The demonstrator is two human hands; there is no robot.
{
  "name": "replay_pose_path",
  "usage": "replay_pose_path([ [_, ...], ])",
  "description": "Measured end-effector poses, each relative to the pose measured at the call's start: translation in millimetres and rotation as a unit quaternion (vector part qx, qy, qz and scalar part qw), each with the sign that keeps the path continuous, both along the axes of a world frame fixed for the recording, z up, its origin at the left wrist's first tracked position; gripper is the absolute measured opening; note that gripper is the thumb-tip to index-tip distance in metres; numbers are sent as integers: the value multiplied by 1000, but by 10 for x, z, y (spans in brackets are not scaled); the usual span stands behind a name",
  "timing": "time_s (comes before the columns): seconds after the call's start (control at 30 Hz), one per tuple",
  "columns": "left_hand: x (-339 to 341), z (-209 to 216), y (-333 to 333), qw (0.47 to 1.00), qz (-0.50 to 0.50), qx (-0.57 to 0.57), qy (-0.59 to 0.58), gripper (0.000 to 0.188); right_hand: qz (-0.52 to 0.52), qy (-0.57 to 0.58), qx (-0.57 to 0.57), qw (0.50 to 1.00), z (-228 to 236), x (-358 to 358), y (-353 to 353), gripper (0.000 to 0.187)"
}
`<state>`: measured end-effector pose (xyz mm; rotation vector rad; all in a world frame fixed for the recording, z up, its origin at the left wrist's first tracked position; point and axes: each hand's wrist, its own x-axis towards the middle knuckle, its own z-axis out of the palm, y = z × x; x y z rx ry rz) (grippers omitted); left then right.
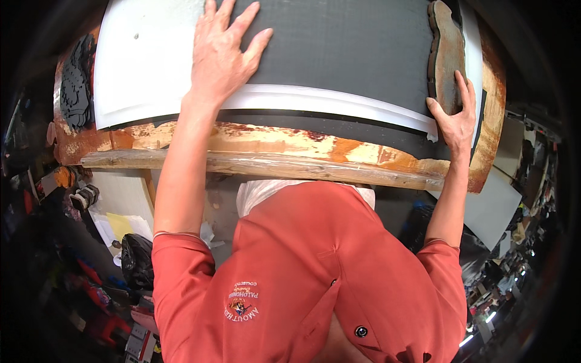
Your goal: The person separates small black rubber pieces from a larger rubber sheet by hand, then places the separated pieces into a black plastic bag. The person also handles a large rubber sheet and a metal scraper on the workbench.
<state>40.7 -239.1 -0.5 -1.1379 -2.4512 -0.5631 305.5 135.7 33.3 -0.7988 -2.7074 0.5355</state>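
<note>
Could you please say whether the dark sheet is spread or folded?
Spread, where visible: the dark sheet lies flat without folds; its far edge is out of view.

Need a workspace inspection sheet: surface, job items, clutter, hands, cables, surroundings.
Surface: worn brown wooden bench, rough wooden batten along its near edge.
Job's things: flat dark grey sheet, smooth white sheet left of it; thick brown wavy-edged board, right; black flat cut pieces, far left.
Clutter: crumpled black plastic bag, lower left.
Grippers: left hand spread over the grey sheet's left edge; right hand at the board's near end, grip unclear.
Cables: nothing seen.
Surroundings: pale grey flat panel, right; outer edges dim.
</note>
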Motion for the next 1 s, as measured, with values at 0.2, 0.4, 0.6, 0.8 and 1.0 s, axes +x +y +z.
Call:
replay_pose_path([
  [0.2, -162, 55, -233, 996, -62, 9, -58, 53, -9, -11, 5, 1000, -19, 22, 37, 92],
  [0.4, -186, -82, -268, 998, -56, 24, -4, 56, -12, 7, -17, 1000, 106, -61, -82, 88],
  [0.6, -167, -10, -321, 994, -79, 47, -67, 61, -56, 44, -113, 991, 324, -272, -703, 87],
  [0.8, -187, 128, -520, 994, -40, 54, -89, 65, 24, 99, -179, 979, 281, -844, -1504, 89],
  [1.0, -135, 44, -494, 991, -32, 75, -108, 61, 95, 93, -91, 987, 272, -1555, -2033, 86],
])
